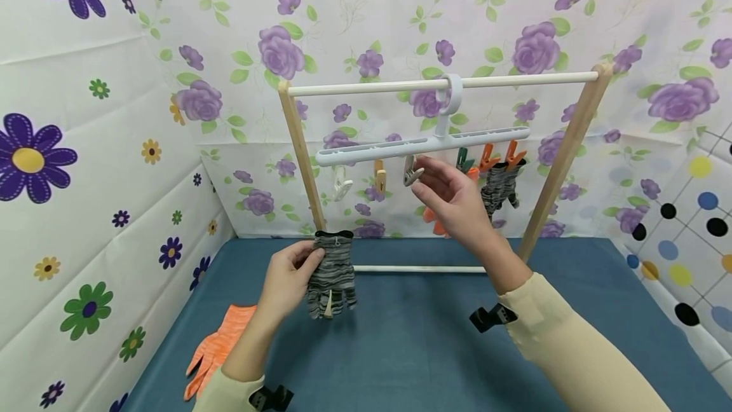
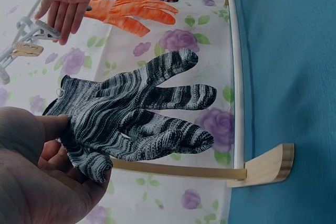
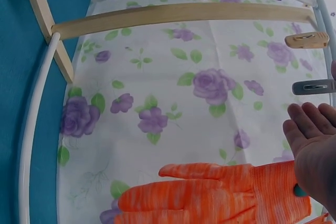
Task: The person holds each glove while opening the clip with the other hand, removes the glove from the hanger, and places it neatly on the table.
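My left hand pinches a black-and-grey striped knit glove near its cuff, thumb in front. The glove's fingers hang downward in the head view. My right hand is raised under the white hanger, its thumb and fingers spread around a grey clothespin, with the fingers nearly straight. A wooden clothespin and a white clothespin hang to the left. Behind the right hand, an orange glove and another striped glove hang from the hanger.
The hanger hooks over the top rod of a wooden frame. Another orange glove lies on the blue table surface at the left. Orange clothespins and a green clothespin are on the hanger's right side.
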Demonstrator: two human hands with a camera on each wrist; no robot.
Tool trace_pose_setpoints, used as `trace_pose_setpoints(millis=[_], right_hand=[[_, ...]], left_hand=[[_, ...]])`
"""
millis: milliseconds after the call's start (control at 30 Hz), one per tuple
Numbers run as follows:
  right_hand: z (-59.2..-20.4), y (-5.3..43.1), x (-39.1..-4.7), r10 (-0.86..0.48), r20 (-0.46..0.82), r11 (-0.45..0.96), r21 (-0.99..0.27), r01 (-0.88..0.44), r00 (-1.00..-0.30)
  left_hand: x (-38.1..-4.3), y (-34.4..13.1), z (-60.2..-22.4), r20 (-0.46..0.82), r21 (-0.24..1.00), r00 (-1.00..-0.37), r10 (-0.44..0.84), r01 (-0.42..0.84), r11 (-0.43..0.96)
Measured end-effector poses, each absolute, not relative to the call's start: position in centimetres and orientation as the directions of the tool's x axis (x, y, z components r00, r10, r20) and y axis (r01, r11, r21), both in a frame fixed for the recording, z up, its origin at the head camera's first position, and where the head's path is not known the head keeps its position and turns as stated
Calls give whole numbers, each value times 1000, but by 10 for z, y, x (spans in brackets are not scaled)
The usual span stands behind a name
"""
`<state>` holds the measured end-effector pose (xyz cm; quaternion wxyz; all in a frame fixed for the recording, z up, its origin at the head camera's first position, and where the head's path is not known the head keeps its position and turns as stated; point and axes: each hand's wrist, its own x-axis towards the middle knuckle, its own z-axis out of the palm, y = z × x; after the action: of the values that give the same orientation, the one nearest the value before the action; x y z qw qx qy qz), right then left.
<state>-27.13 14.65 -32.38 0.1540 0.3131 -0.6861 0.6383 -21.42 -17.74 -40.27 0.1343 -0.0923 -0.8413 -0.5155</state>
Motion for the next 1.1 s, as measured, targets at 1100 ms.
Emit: trace_pose_setpoints(millis=[1100], right_hand=[[-360,179,-235,-245,745,316,-544,-777,-621]], left_hand=[[-194,-220,-418,225,805,-973,-39,164,570]])
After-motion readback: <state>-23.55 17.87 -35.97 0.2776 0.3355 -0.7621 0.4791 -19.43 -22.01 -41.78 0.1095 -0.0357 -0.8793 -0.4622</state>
